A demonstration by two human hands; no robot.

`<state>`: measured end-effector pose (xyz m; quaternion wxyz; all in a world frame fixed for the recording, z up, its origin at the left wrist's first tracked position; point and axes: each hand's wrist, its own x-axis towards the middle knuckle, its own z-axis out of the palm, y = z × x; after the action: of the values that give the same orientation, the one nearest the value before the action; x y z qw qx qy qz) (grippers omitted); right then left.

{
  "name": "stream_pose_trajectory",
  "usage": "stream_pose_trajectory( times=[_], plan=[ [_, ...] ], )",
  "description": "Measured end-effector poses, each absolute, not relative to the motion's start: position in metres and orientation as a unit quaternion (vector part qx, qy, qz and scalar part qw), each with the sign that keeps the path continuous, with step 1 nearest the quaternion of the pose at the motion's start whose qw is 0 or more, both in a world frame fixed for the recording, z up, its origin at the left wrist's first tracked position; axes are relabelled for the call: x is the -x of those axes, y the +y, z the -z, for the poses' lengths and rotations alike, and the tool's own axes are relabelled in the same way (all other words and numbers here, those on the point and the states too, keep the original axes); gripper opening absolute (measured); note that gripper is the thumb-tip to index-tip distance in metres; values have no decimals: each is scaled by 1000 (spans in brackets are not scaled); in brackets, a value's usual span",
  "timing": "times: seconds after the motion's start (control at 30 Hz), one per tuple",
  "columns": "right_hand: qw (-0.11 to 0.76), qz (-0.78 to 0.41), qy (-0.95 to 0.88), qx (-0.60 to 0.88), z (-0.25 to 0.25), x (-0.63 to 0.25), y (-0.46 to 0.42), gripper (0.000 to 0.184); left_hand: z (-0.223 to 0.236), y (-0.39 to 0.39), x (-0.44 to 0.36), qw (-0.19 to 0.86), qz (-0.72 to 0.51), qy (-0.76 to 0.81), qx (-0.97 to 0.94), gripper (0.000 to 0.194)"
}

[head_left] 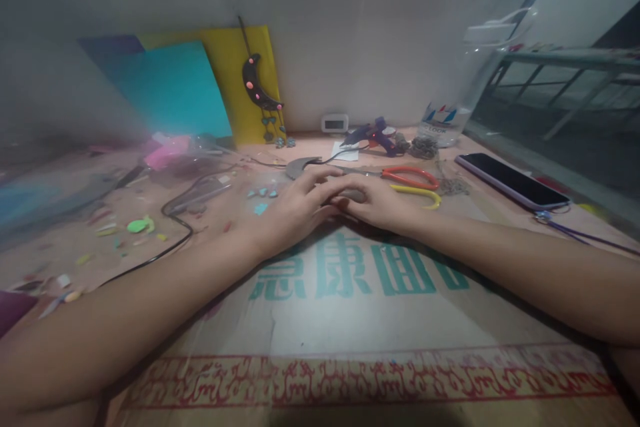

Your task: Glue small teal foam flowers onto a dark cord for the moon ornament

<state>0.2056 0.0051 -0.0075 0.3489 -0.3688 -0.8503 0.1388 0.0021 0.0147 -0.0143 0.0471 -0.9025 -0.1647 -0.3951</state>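
Observation:
My left hand (pixel 299 208) and my right hand (pixel 376 203) meet over a printed cardboard sheet (pixel 320 327). Their extended, slightly bent fingers overlap and touch, and I see nothing held in either. Just beyond the fingers lie a red looped handle (pixel 411 177) and a yellow looped handle (pixel 420 196); the hands partly hide the tools they belong to. A dark curved piece (pixel 299 167) shows behind my left hand. Left of that hand sit several small light-blue pieces (pixel 261 208).
A purple glue gun (pixel 376 136) with a red light stands near a small white display (pixel 335 123). Coloured sheets (pixel 170 90) and a decorated crescent ornament (pixel 253 80) are against the wall. A clear jug (pixel 445 123) and phone (pixel 510 180) are right; scraps (pixel 140 225) and a black cable (pixel 173 247) lie left.

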Motion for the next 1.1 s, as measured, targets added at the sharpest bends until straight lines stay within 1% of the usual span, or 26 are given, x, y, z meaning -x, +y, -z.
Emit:
stream_pose_trajectory(
  times=[0.1, 0.13, 0.27, 0.37, 0.43, 0.5, 0.57, 0.63, 0.8, 0.97, 1.1],
  plan=[
    [367, -122, -835, 392, 7, -206, 7, 13, 11, 15, -1, 2, 391, -243, 888, 47],
    [375, -117, -829, 397, 7, -206, 7, 13, 11, 15, -1, -6, 386, -265, 883, 46],
    [387, -114, -820, 405, 6, -208, 9, 14, 10, 19, 1, -7, 374, -300, 877, 21],
    [383, -104, -826, 399, 6, -208, 9, 13, 12, 20, 2, -9, 378, -303, 875, 14],
    [379, -100, -835, 387, 5, -208, 8, 13, 12, 21, 2, -11, 381, -306, 873, 13],
    [381, -106, -837, 380, 4, -209, 8, 18, 12, 21, 2, -3, 379, -304, 874, 12],
    [394, -118, -829, 380, 3, -209, 9, 24, 11, 20, 2, 12, 374, -294, 879, 9],
    [409, -124, -819, 384, 3, -210, 10, 26, 11, 20, 2, 33, 370, -280, 885, 7],
    [418, -106, -831, 352, 5, -212, 12, 20, 10, 21, 3, 73, 367, -260, 890, 8],
    [426, -91, -845, 310, 5, -211, 12, 12, 10, 21, 4, 76, 364, -266, 889, 8],
    [430, -80, -849, 297, 7, -211, 13, 9, 9, 20, 3, 77, 364, -261, 891, 7]
  ],
)
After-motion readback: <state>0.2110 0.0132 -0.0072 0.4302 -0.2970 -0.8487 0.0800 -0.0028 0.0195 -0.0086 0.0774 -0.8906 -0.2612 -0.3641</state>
